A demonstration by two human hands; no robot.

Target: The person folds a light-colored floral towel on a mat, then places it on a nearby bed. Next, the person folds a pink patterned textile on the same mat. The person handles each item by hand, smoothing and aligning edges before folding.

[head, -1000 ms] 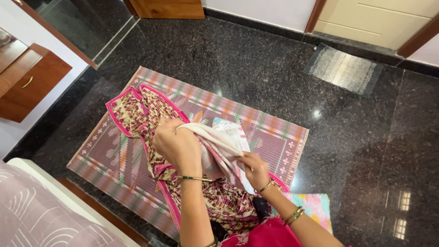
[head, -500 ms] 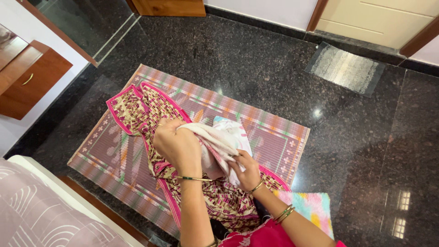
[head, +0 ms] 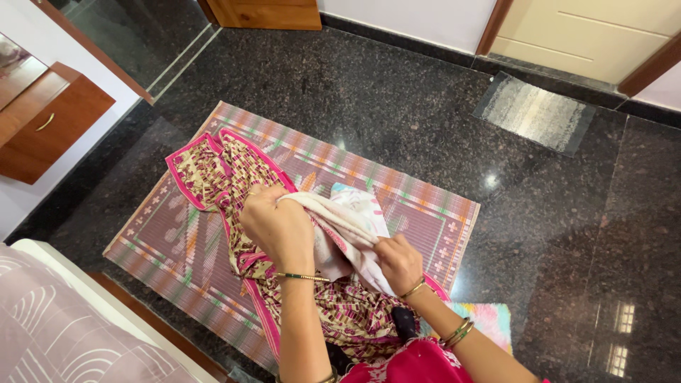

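Above a striped woven mat (head: pixel 425 213) spread on a dark polished stone floor (head: pixel 397 92), a person works a white cloth with pink and pale blue print (head: pixel 355 227) between 2 bare hands. Left hand (head: pixel 278 228) is clenched over one bunched end of the cloth, knuckles up, a thin bangle at the wrist. Right hand (head: pixel 399 262) grasps the other end lower down, fingers closed into the fabric, several bangles on that forearm. Between the 2 hands the cloth is gathered in loose, rumpled folds, held clear of the mat rather than laid flat on it.

Beneath and beyond the left hand, a long printed cloth with a bright pink border (head: pixel 227 170) lies partly spread and partly crumpled across the mat, running back under both wrists toward the person's pink garment (head: pixel 418 362). Judged from this view, neither piece is neatly folded yet: the white cloth is bunched and the bordered cloth is unsorted, so the handling looks to be at an early stage.

Off to the left hand's side stand a wooden drawer unit (head: pixel 50 128) and the corner of a bed with a patterned cover (head: pixel 57 340); far ahead of the right hand a grey doormat (head: pixel 533 112) lies before a door.
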